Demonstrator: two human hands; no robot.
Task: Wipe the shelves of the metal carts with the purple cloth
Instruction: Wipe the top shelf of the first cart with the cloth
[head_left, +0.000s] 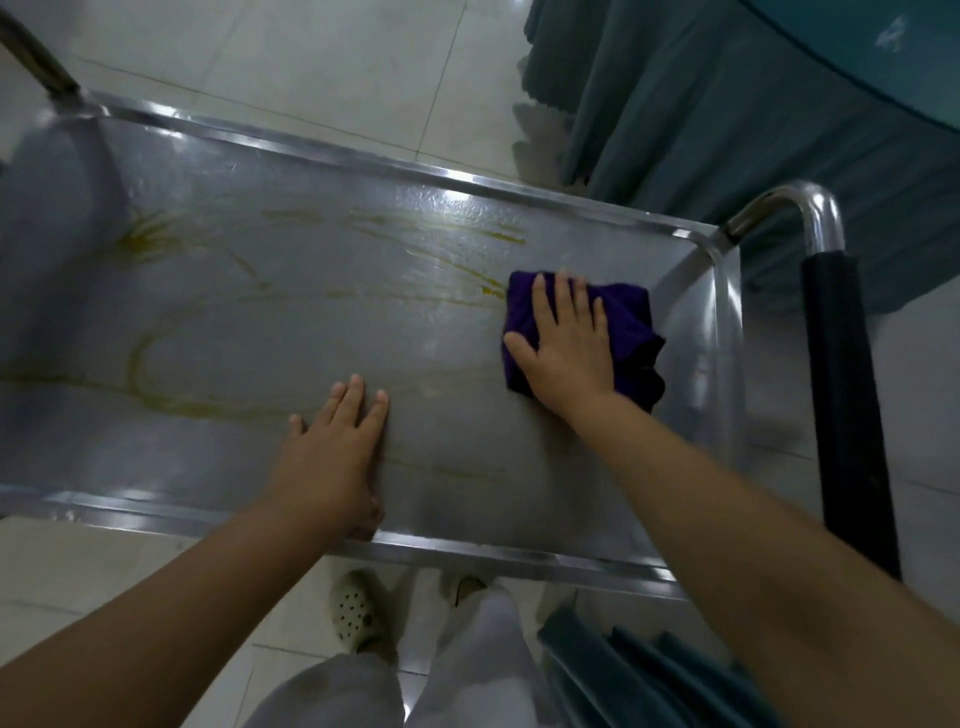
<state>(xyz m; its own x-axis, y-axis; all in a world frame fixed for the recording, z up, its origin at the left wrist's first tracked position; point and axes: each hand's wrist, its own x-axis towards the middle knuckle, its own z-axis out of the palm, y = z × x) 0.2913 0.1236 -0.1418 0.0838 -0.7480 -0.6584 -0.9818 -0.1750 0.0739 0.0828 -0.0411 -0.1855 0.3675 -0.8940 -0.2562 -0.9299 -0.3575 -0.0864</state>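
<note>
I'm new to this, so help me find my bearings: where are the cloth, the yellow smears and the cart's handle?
cloth (631, 317), head view, bare purple fold right of the hand
smears (140, 240), head view, thick blot at shelf's far left
handle (841, 395), head view, black grip

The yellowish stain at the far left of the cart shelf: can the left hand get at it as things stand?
Probably yes. The left hand lies flat and empty on the shelf, and nothing stands between it and the stain. But the purple cloth is under the right hand.
</note>
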